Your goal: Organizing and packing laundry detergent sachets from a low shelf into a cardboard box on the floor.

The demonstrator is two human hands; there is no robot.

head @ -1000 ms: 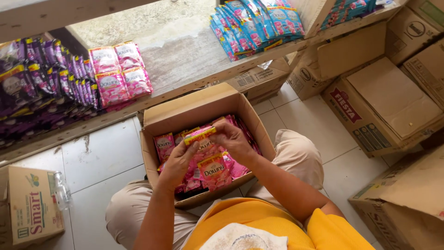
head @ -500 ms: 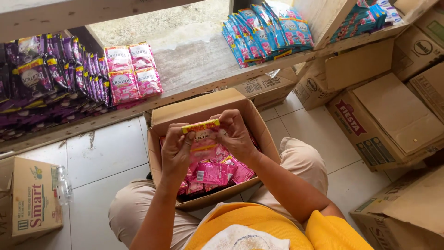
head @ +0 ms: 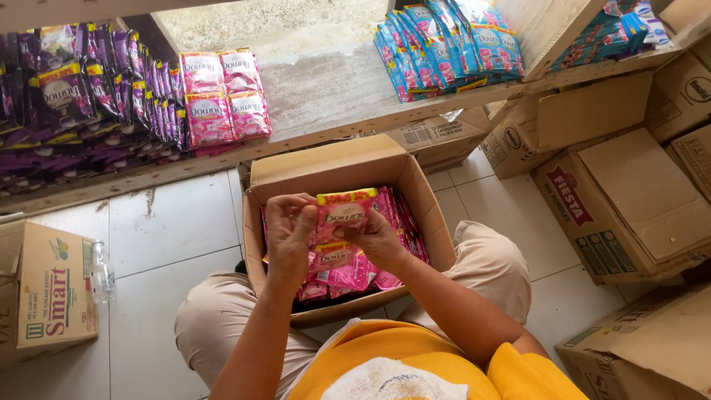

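Head view: seated on tiled floor (head: 170, 244), open box (head: 326, 167) between the knees. Left hand (head: 287, 230) and right hand (head: 378, 235) close together above the box, both pinching one strip of pink sachets (head: 342, 215), held up over more pink sachets (head: 348, 268) inside. On the shelf (head: 333, 111) behind: purple packs (head: 67, 89) at left, pink packs (head: 221, 96) in the middle, blue packs (head: 452, 44) at right. Closed cartons (head: 637, 200) stacked at right, another carton (head: 52, 289) at left.

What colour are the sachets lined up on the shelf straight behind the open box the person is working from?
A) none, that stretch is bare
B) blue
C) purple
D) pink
A: behind the open box the shelf is bare; pink sachets sit further left.
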